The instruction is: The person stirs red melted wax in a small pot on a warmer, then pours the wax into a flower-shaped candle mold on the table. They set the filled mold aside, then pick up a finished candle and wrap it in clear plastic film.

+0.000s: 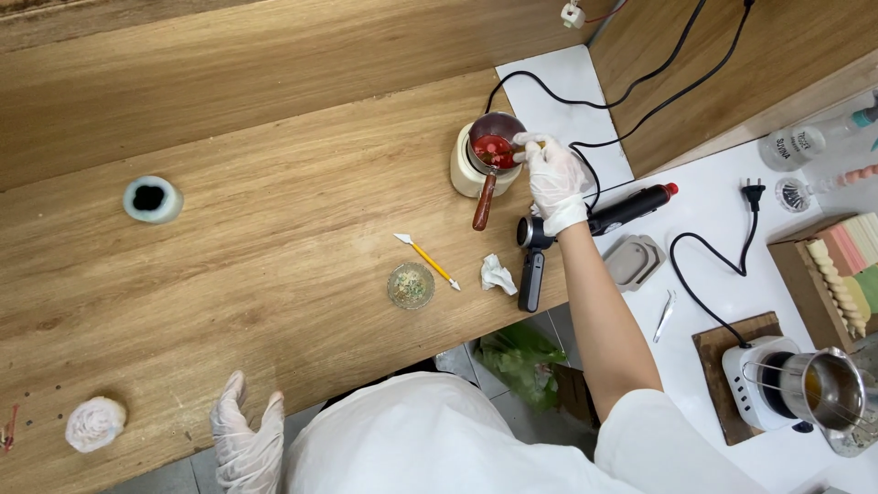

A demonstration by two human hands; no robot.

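Observation:
My right hand (554, 177), in a white glove, reaches out to the rim of a small metal pot (495, 146) with red liquid inside and pinches a thin stick that dips into it. The pot has a brown wooden handle and sits on a cream warmer (462, 169). My left hand (243, 439), also gloved, rests flat on the near edge of the wooden table (274, 229) with fingers apart, holding nothing. A pale pink flower-shaped piece (95, 423) lies to its left.
A small glass dish (411, 285), a yellow-handled tool (430, 262) and a crumpled tissue (497, 274) lie mid-table. A black heat gun (585, 226) with a cord, tweezers (663, 316), a grey mould (635, 261), a metal pitcher (828, 391) on a hotplate, and a box of coloured blocks (846, 270) sit right.

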